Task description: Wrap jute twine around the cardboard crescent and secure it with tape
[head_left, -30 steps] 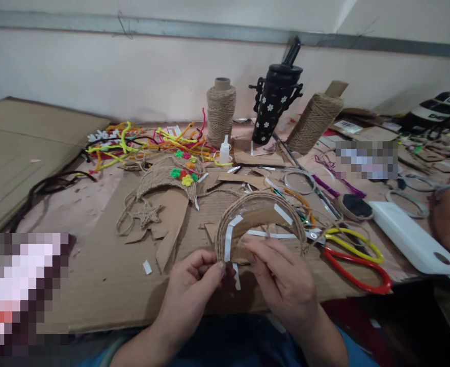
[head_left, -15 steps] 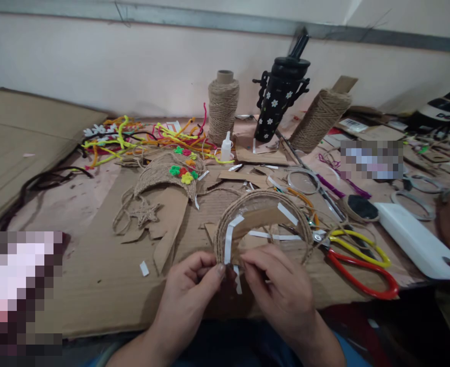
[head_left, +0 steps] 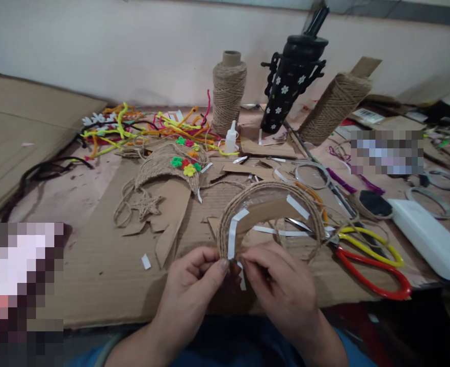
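Note:
Before me is a cardboard crescent (head_left: 265,211) with rows of jute twine (head_left: 263,189) along its curved outer edge. White tape strips (head_left: 232,238) stick to its face. My left hand (head_left: 194,288) pinches its lower left tip between thumb and bent fingers. My right hand (head_left: 284,285) is closed too, its fingertips pressed together at the inner edge of the same tip; what exactly lies between them is partly hidden. Below the tip, between both hands, hangs a short white strip (head_left: 242,278). A loose twine end trails right toward the scissors (head_left: 373,275).
A finished-looking twine crescent (head_left: 158,165) with felt flowers and a twine star (head_left: 146,205) lie left on the cardboard sheet (head_left: 106,285). Behind stand a glue bottle (head_left: 231,139), twine spools (head_left: 229,92) and a black tumbler (head_left: 286,92). Pipe cleaners (head_left: 163,125) are heaped back left.
The view has tilted down and turned slightly left, so the background appears shifted. Both hands keep nearly the same pinch on the crescent.

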`<state>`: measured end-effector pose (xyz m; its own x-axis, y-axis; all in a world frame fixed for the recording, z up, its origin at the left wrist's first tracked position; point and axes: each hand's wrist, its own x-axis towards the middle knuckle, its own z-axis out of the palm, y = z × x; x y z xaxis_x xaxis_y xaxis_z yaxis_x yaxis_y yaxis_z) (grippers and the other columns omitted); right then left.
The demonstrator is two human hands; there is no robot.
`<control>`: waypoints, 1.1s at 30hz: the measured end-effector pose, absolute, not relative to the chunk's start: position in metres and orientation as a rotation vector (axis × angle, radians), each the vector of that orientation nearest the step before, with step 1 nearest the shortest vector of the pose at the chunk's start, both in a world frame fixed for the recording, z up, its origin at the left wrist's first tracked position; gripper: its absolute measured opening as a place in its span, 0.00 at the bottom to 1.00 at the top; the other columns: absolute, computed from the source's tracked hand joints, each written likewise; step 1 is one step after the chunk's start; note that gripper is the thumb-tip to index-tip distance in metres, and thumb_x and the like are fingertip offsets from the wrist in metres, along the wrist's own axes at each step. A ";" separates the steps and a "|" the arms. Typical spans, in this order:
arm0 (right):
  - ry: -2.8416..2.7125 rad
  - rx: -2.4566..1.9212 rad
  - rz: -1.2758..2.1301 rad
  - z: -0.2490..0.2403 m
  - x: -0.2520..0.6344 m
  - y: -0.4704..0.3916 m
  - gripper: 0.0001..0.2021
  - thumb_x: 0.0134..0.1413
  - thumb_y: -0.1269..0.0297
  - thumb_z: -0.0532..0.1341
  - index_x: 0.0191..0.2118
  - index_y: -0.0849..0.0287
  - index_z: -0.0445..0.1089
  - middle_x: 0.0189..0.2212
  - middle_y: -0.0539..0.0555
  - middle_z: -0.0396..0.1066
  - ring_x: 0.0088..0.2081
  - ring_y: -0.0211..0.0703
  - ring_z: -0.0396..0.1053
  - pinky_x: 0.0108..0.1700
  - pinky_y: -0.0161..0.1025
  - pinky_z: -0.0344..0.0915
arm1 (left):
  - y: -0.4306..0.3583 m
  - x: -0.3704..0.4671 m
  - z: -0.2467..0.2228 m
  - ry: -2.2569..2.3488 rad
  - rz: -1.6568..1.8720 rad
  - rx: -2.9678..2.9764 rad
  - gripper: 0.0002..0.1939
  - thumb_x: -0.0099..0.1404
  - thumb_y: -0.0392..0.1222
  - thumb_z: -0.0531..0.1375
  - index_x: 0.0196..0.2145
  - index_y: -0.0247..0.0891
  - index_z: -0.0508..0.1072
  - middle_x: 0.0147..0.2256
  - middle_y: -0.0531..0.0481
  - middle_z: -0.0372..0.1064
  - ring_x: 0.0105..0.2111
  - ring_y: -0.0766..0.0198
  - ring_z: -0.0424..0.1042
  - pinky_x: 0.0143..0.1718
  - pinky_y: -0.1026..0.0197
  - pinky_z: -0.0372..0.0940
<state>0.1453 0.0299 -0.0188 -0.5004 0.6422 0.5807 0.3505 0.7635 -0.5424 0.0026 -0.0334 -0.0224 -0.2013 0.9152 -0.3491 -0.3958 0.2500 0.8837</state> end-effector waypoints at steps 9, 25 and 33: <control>-2.116 -0.751 0.502 -0.015 0.147 0.031 0.05 0.57 0.74 0.56 0.32 0.60 0.67 0.23 0.50 0.68 0.26 0.35 0.67 0.28 0.32 0.62 | -0.033 0.002 -0.024 1.228 1.337 0.542 0.07 0.56 0.43 0.65 0.25 0.37 0.74 0.21 0.55 0.72 0.22 0.72 0.68 0.25 0.73 0.62; -2.077 -0.773 0.508 -0.011 0.146 0.030 0.04 0.56 0.74 0.57 0.34 0.59 0.66 0.25 0.49 0.68 0.27 0.33 0.67 0.30 0.30 0.62 | -0.033 0.004 -0.026 1.240 1.350 0.482 0.10 0.55 0.45 0.66 0.25 0.36 0.72 0.20 0.55 0.72 0.22 0.71 0.68 0.26 0.71 0.63; -2.116 -0.792 0.515 -0.013 0.138 0.027 0.06 0.55 0.76 0.57 0.31 0.58 0.65 0.24 0.48 0.68 0.26 0.32 0.66 0.29 0.30 0.61 | -0.032 0.004 -0.024 1.221 1.386 0.493 0.07 0.56 0.42 0.65 0.25 0.36 0.73 0.20 0.56 0.70 0.22 0.72 0.68 0.25 0.71 0.63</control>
<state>0.1384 0.0266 -0.0134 -0.4828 0.6869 0.5431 0.3605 0.7211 -0.5916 0.0043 -0.0321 -0.0244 -0.2461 0.9031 -0.3521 -0.4631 0.2096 0.8612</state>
